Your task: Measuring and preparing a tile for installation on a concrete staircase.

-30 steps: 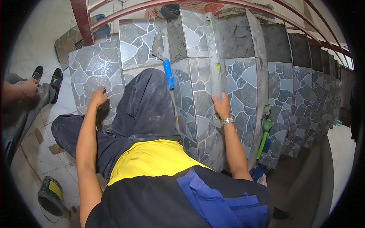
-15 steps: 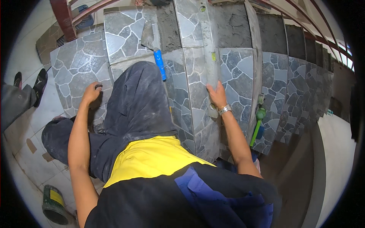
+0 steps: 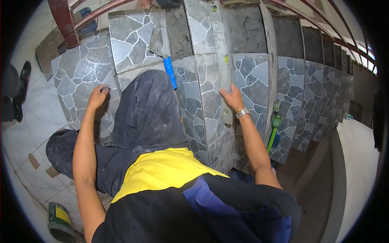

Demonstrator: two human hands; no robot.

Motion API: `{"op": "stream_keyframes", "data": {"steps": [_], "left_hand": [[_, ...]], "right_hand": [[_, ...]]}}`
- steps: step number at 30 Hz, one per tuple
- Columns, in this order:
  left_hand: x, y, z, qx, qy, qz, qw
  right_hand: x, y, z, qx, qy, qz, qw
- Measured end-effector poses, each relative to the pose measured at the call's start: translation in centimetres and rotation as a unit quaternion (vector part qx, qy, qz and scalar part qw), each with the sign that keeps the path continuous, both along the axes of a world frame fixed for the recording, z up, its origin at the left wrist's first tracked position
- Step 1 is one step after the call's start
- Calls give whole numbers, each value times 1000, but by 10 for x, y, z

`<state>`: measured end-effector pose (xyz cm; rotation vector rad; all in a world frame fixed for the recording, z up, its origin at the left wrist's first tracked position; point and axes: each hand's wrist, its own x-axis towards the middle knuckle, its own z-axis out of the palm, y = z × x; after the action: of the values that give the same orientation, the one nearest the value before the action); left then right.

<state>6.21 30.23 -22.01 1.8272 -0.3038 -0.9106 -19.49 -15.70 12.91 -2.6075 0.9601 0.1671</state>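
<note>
A long metal spirit level (image 3: 220,44) lies lengthwise over the stone-patterned stair tiles ahead of me. My right hand (image 3: 232,98) grips its near part, thumb on the left side and fingers along the right. A silver watch is on that wrist. My left hand (image 3: 97,97) hovers or rests over a stone-patterned tile (image 3: 77,67) on the left. Its fingers are curled together, with something small and dark at the tips that I cannot make out. Between the hands, beyond my bent knee, a trowel (image 3: 169,73) with a blue handle rests on the tiles.
Wet grey mortar (image 3: 247,28) covers the bare parts of the steps. A green-handled tool (image 3: 274,131) lies on a lower step at right. Red metal railings (image 3: 67,22) run along the far side. A dark bucket (image 3: 60,220) stands lower left; another person's shoes (image 3: 25,79) are at far left.
My right hand stays on the level, whose near end now shows more fully. The left hand has shifted slightly. At far left, the other person's feet have moved left.
</note>
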Motion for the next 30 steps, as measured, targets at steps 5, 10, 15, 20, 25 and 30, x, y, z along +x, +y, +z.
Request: {"op": "stream_keyframes", "data": {"steps": [5, 10, 15, 20, 25, 30], "left_hand": [[-2, -1, -3, -24, -10, 0, 1000], [-1, 0, -14, -25, -17, -10, 1000], [-2, -5, -20, -37, 47, 18, 998], [-1, -2, -22, -56, 88, 36, 994], [-1, -9, -9, -52, 102, 34, 993], [3, -8, -4, -55, 67, 36, 996]], "right_hand": [[4, -6, 3, -15, 51, -6, 999], [4, -12, -2, 3, 51, -5, 999], [4, -10, -2, 33, 52, -38, 997], [3, 0, -12, -1, 4, -21, 1000], [-1, -5, -14, -33, -2, 8, 999], [3, -3, -9, -16, 11, -6, 1000]]}}
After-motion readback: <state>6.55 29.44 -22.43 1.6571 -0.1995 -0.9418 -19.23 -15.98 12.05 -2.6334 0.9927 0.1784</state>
